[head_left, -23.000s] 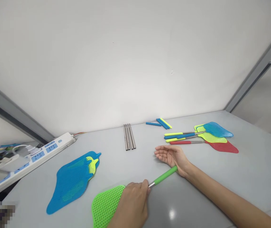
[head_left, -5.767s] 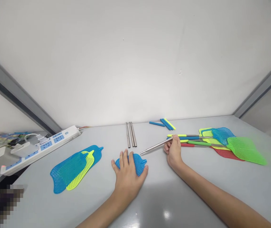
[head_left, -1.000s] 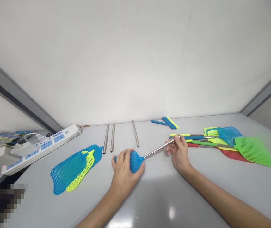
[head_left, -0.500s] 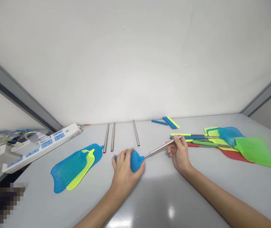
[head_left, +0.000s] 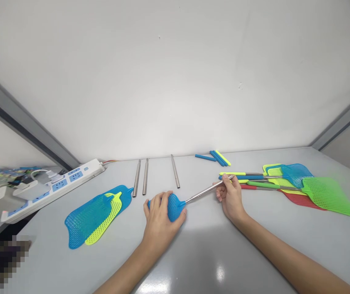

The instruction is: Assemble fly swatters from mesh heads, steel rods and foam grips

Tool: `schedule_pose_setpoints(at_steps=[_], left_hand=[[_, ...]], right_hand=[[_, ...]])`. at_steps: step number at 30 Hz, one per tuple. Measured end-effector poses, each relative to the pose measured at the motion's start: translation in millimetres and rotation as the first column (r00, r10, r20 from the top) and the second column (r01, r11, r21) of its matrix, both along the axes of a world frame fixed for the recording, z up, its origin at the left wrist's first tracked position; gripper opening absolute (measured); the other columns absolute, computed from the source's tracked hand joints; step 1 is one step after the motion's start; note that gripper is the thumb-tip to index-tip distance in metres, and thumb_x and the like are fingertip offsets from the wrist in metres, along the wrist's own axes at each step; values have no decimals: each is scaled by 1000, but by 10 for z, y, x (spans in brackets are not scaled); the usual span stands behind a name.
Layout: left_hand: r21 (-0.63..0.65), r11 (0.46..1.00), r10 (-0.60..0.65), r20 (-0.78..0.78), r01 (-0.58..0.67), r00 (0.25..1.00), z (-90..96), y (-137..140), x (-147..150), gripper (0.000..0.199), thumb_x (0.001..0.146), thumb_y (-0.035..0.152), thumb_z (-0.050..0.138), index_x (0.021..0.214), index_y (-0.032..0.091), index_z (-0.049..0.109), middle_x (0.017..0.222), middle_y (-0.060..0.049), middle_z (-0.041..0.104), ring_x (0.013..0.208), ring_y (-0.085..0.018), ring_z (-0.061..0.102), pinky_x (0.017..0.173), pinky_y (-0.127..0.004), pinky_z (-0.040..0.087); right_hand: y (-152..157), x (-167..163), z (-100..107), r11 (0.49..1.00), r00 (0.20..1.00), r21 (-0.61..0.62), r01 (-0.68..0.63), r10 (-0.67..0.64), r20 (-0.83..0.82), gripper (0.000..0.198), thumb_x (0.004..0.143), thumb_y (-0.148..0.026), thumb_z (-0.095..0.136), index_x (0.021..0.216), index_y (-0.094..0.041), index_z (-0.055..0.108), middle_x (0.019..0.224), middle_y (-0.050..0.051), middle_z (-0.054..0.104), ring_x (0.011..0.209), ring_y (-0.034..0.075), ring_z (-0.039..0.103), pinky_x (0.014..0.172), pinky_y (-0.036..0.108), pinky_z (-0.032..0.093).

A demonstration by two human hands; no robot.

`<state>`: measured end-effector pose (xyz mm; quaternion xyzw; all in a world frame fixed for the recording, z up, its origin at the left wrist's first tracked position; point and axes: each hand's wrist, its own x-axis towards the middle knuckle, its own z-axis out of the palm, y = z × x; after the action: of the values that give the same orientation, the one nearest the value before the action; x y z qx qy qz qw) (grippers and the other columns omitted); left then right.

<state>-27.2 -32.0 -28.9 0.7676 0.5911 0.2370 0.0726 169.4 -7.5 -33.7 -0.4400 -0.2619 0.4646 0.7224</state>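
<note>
My left hand [head_left: 161,214] is closed over a blue fly swatter head [head_left: 175,207], its fingers and palm hiding much of the mesh. A thin metal rod [head_left: 207,189] runs up and to the right from the neck of that head. Its far end is pinched between the thumb and fingers of my right hand [head_left: 231,196]. The rod meets the blue neck; how deep it sits inside I cannot tell. To the left lie loose swatter heads, blue [head_left: 85,218] ones overlapping a yellow one [head_left: 103,228].
Three metal rods [head_left: 146,177] lie behind my left hand. Blue and yellow handle sleeves [head_left: 219,158] rest near the wall. Several swatters with handles, a green one [head_left: 328,194] on top, are piled at right. A power strip [head_left: 61,185] with plugged-in adapters stands at left.
Almost nothing differs. Both hands keep their hold on the swatter head and the rod, and the whole view has shifted very slightly.
</note>
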Motion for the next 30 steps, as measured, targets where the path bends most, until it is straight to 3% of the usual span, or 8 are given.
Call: schedule_pose_setpoints(at_steps=[9, 17, 30], left_hand=[[7, 1000, 7, -1, -7, 1000, 4, -2, 0, 44, 72, 44, 43, 110, 22, 40, 106, -7, 47, 103, -23, 40, 93, -46, 15], [20, 1000, 5, -4, -5, 1000, 22, 0, 4, 42, 73, 43, 43, 109, 22, 41, 105, -7, 48, 102, -23, 41, 92, -45, 18], [26, 1000, 2, -8, -1, 1000, 16, 10, 5, 41, 72, 42, 43, 108, 22, 41, 104, -7, 49, 102, -23, 41, 92, -45, 18]], right_hand=[[22, -2, -23, 1000, 1000, 8, 3, -4, 27, 28, 67, -44, 55, 75, -21, 40, 54, -5, 52, 31, 5, 40, 26, 14, 25], [45, 2, -18, 1000, 998, 1, -5, 5, 66, 29, 67, -44, 54, 70, -20, 38, 44, -9, 41, 29, 5, 38, 24, 12, 22], [44, 2, -18, 999, 998, -24, -23, 24, 61, 25, 68, -40, 55, 72, -21, 39, 45, -8, 43, 29, 5, 37, 25, 13, 22]])
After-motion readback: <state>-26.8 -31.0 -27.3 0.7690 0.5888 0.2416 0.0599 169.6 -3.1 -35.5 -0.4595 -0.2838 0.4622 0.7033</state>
